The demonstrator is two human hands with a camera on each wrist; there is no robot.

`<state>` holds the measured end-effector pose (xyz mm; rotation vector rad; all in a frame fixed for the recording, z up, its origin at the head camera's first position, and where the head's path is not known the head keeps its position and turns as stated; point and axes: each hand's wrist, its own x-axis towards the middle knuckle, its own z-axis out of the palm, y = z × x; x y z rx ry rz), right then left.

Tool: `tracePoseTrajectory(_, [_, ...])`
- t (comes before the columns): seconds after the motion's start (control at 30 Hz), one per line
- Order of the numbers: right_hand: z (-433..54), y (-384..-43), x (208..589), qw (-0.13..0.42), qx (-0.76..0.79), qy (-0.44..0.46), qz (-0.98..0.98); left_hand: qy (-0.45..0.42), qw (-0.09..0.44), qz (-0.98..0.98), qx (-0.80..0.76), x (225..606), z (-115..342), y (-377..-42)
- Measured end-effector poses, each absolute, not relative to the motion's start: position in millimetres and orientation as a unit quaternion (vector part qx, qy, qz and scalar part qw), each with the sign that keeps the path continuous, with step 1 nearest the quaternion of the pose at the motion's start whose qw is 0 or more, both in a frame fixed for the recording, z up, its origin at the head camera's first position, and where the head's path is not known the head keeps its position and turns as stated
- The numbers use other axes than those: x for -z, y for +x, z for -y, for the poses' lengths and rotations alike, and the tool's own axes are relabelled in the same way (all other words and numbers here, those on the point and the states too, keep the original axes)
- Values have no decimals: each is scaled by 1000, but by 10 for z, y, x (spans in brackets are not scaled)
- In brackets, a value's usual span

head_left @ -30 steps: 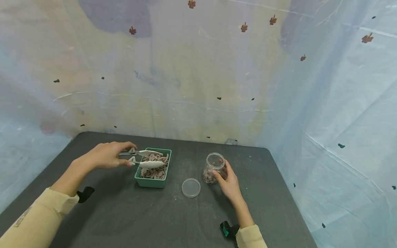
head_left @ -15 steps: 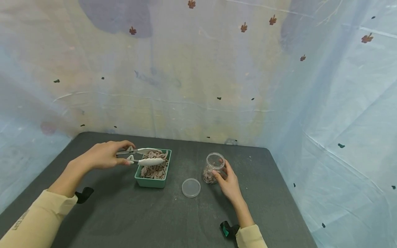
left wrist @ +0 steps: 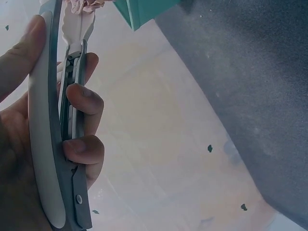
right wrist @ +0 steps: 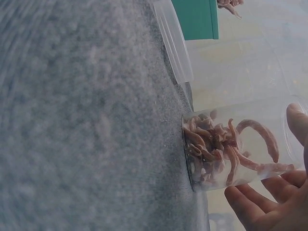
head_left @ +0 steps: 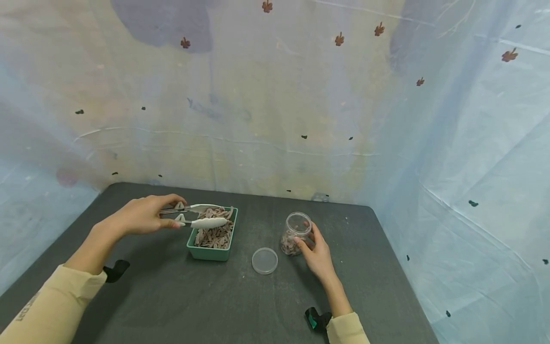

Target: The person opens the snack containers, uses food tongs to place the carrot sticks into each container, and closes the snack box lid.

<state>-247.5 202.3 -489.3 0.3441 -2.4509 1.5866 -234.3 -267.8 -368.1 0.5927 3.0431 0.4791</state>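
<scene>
My left hand [head_left: 143, 215] grips a pair of metal tongs [head_left: 209, 223] with pale scalloped tips, thumb on one arm and fingers curled round the other in the left wrist view. Those tips are spread apart over a green rectangular container [head_left: 209, 254] heaped with brownish-pink strips [head_left: 213, 238]. Whether the tips touch the strips is unclear. On the right, my right hand [head_left: 320, 258] holds a clear, lidless jar [head_left: 298, 223] upright on the table. Similar strips [right wrist: 211, 144] fill its lower part, a few reaching higher, as the right wrist view shows.
A round translucent lid [head_left: 264, 261] lies flat on the dark grey table [head_left: 240, 306], between container and jar. Patterned plastic sheeting [head_left: 258, 105] hangs behind the table and along its sides. Each wrist wears a black device, such as the right one [head_left: 317, 319].
The left hand and tongs have shifted slightly left and up over the container, mostly in the first half second. The right hand, jar and lid have stayed put.
</scene>
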Motion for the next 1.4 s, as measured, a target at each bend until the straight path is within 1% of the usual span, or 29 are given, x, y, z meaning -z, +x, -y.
tracePoseTrajectory(0.87, [-2020,-2488,4924,103,-528,111,836,187,-7,-970,-154,3561,2591,-2335])
tracePoseTrajectory(1.4, [-2037,-2494,4942,112,-524,121,836,197,-3,-966,-171,3488,2398,-2396])
